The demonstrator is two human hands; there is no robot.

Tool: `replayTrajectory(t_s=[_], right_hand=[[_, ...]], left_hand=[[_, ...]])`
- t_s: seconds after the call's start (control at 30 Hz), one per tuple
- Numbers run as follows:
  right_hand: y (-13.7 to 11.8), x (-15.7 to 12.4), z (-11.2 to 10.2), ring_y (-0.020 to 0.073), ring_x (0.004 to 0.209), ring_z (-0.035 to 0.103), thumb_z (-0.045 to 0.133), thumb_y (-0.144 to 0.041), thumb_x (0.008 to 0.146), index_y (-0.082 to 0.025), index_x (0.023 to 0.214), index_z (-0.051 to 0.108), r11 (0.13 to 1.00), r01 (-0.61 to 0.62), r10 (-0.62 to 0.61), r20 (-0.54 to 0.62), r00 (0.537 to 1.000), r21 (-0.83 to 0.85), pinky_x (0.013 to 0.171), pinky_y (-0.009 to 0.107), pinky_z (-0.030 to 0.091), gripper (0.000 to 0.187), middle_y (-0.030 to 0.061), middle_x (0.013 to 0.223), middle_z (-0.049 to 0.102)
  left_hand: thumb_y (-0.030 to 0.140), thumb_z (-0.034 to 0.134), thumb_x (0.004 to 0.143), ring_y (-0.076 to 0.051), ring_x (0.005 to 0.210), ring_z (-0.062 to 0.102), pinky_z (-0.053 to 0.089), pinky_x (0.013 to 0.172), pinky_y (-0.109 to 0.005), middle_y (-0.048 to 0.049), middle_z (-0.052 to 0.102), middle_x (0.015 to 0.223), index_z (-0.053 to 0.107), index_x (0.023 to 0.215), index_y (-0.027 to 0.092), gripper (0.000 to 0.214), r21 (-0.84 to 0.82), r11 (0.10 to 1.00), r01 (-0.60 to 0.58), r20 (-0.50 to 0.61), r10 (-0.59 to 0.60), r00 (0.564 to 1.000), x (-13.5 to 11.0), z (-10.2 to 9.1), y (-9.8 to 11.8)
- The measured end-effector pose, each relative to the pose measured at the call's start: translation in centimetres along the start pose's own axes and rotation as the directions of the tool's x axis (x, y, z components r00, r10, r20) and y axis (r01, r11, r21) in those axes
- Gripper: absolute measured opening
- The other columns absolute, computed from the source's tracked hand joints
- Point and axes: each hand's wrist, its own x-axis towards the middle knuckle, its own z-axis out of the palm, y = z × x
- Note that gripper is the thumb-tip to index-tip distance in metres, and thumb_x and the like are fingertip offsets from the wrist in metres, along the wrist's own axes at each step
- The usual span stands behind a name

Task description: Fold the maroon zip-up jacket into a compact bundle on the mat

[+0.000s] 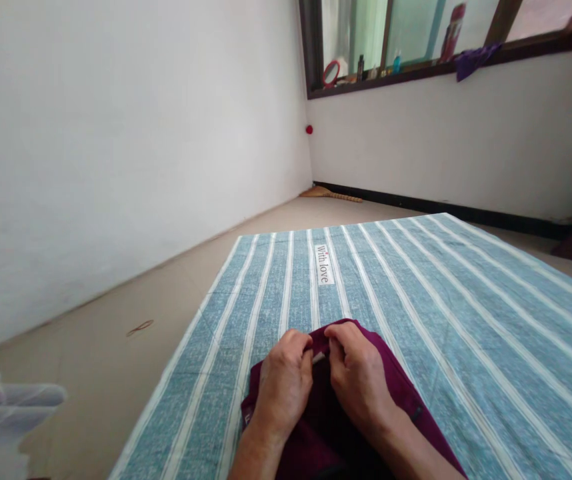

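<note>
A dark purple garment [399, 373] lies bunched at the near edge of a blue cloth with white stripes [366, 293]. Its upper edge is pinched by my left hand [286, 377], whose fingers are closed on the fabric. Just to the right, my right hand [359, 370] grips the same edge between thumb and fingers. A small white tag [319, 358] shows between the two hands. Much of the garment's lower part is hidden under my forearms, so I cannot tell its exact kind.
A label reading "With love" [324, 265] is on the striped cloth. At lower left is pale grey fabric [11, 413]. A thin loop [139, 328] and a broom [333, 194] lie on the floor. The window sill [416, 77] holds a mirror, bottles and a purple cloth [476, 60].
</note>
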Motion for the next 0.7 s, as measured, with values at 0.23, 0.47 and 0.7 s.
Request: replayTrajectory(t_s=[0.23,0.47,0.7], right_hand=[[1.1,-0.2,0.7,0.0191,0.078,0.057,0.043,-0.009,0.085,-0.019,0.084,0.062,0.981,0.007,0.011,0.096,0.995,-0.195,0.069,0.028,0.040,0.022,0.0065,0.081,0.062],[1.0,-0.1,0.7,0.0183,0.076,0.055,0.041,-0.008,0.086,-0.018,0.080,0.061,0.974,-0.001,0.032,0.135,0.990,-0.225,0.068,0.028,0.038,0.023,0.0061,0.079,0.060],[0.9,-0.1,0.8,0.0179,0.075,0.054,0.043,-0.007,0.085,-0.019,0.076,0.060,0.956,0.020,0.025,0.149,0.988,-0.294,0.065,0.029,0.033,0.023,0.0045,0.078,0.060]], left_hand=[[0.011,0.044,0.087,-0.016,0.077,0.060,0.047,0.072,-0.027,-0.0040,0.061,0.083,0.065,0.083,0.019,0.023,0.035,0.999,0.031,-0.014,-0.030,0.999,0.0,1.1,-0.6],[0.015,0.042,0.091,-0.015,0.074,0.059,0.044,0.069,-0.026,-0.0041,0.058,0.081,0.066,0.081,0.018,0.027,0.137,0.989,0.053,0.045,-0.059,0.997,0.2,1.4,-0.4],[0.014,0.038,0.091,-0.019,0.076,0.060,0.041,0.065,-0.028,-0.0060,0.059,0.078,0.065,0.076,0.018,0.030,0.374,0.926,-0.056,0.167,-0.008,0.986,0.8,1.4,0.1]])
